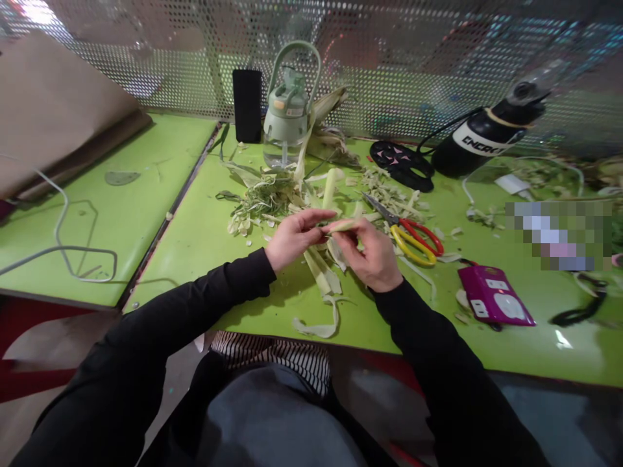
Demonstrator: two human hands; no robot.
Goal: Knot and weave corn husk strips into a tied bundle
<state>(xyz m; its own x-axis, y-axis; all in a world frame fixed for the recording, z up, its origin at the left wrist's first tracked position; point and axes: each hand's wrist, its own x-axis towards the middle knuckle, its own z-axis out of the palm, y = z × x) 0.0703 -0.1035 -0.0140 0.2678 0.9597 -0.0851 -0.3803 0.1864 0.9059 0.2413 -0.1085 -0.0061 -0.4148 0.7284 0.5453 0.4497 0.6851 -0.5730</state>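
My left hand (294,239) and my right hand (370,254) meet over the near middle of the green table. Between their fingertips is a pale green strip of corn husk (343,225); the right fingers pinch it along its length and the left fingers close at its left end. Part of the strip is hidden by the fingers. Longer husk pieces (318,272) lie below the hands, one curled strip (318,329) near the table edge. Just right of the right hand rest scissors (413,241) with one red and one yellow handle loop, blades partly over husk scraps (389,188).
Behind the shreds (265,198) stand a green-lidded bottle (287,123) and a black phone (248,107). A perforated metal screen (195,65) closes the back. Rightward are a black power strip (402,165), a black bottle (479,143) and a purple socket block (496,295). Brown paper (63,110) lies left.
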